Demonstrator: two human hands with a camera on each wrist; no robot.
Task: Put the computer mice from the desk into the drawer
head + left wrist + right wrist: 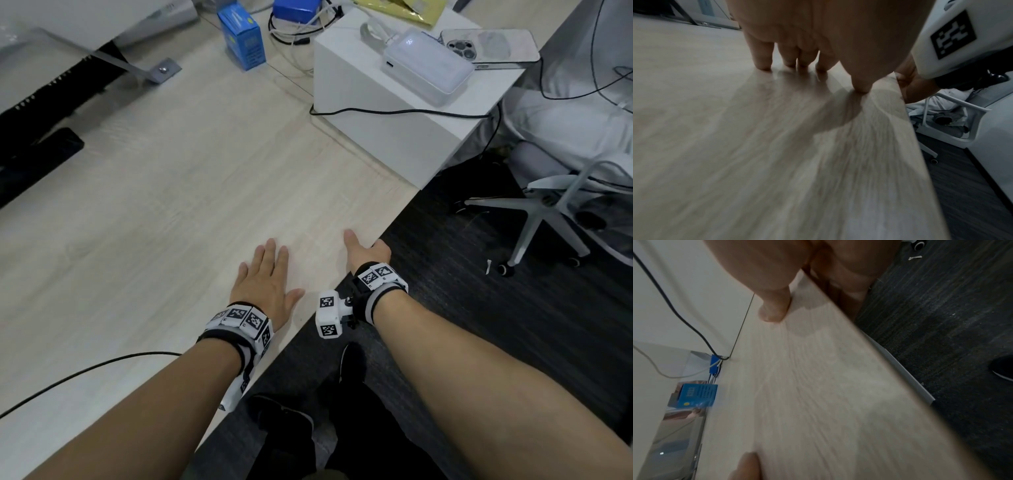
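Two hands are on the pale wood worktop [164,192], and neither holds anything that can be seen. The left hand [265,284] lies flat near the front edge, its four fingers [761,53] straight and close together with the tips on the wood, the thumb spread toward the edge. The right hand [368,251] sits at the edge itself: its thumb lies on top of the worktop while its fingers [846,288] curl down over the rim and under it, so it grips the board's edge.

No computer mouse shows in any view, and no drawer can be made out either.

At the far right of the worktop stands one white box [387,113]. On it rest one pale translucent device [428,65] with a small light and one phone [493,46] lying camera side up. One black cable [394,111] runs across the top of the white box. Behind are two blue boxes, one upright [241,39] and one further back [296,10], with a tangle of cables beside them. One black cable [85,371] crosses the near left of the worktop. One white office chair [555,202] stands on the dark floor to the right
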